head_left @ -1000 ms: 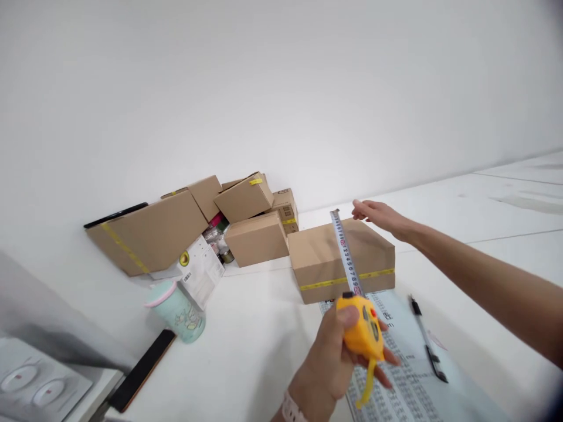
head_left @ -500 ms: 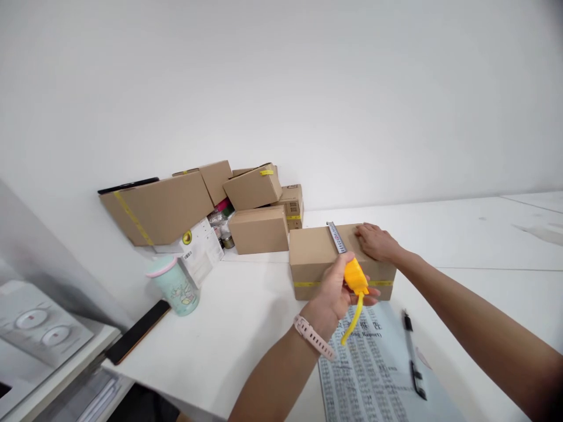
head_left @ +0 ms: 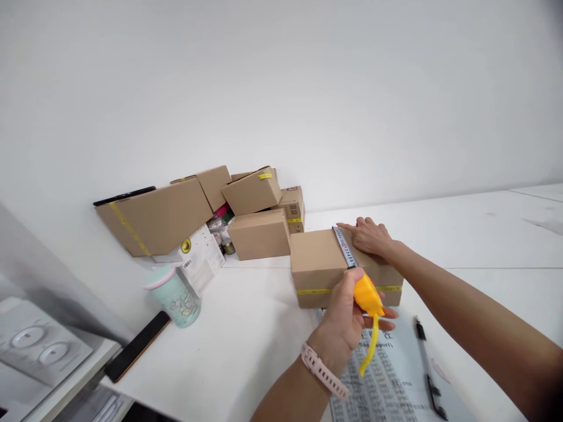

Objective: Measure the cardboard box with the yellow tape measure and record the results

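To the right of the cup (head_left: 173, 297), the box (head_left: 313, 253) sits on the table (head_left: 220, 351). My left hand (head_left: 342, 313) grips the tape measure (head_left: 368, 295), its strip (head_left: 344, 246) over the box's top; my right hand (head_left: 372, 236), forefinger stretched, is at the far end.

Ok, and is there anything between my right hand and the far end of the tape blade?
Nothing visible: your right hand is over the cardboard box, beside the tape blade, one of its fingers at the blade's far end.
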{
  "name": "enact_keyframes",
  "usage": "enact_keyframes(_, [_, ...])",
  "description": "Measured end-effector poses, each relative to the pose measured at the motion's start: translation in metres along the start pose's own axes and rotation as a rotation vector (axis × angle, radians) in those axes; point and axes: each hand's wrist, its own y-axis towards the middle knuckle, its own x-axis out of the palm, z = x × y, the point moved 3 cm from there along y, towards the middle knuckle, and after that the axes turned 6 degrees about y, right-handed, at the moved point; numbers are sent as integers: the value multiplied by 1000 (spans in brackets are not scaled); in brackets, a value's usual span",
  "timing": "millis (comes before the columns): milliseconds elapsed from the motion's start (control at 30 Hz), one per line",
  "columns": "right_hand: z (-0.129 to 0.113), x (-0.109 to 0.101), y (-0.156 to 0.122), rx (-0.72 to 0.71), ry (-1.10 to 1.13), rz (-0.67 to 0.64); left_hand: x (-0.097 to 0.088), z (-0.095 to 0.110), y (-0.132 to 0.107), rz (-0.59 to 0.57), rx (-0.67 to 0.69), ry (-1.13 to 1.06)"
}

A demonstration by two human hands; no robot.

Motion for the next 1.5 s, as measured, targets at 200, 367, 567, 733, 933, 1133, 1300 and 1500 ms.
enact_keyframes(200, [-6,4,10,-58,-7,-24,3,-13,4,4,70,12])
enact_keyframes(367, [-4,10,14,-68,39,-26,1,-14,1,-29,69,-31])
enact_keyframes(567, [3,16,12,-66,128,-46,6,-17,-6,28,138,35])
enact_keyframes(733, [1,14,11,-56,145,-65,17,-24,-15,67,120,94])
enact_keyframes(933, [0,13,10,-53,149,-82,18,-28,-21,58,107,84])
enact_keyframes(1133, [-3,9,11,-41,210,-84,14,-24,-14,34,104,42])
enact_keyframes(1300, [18,-17,-11,6,448,23,-21,-8,-38,-29,212,91])
enact_keyframes(1500, [80,-8,-98,345,1102,293,-104,13,-73,287,624,261])
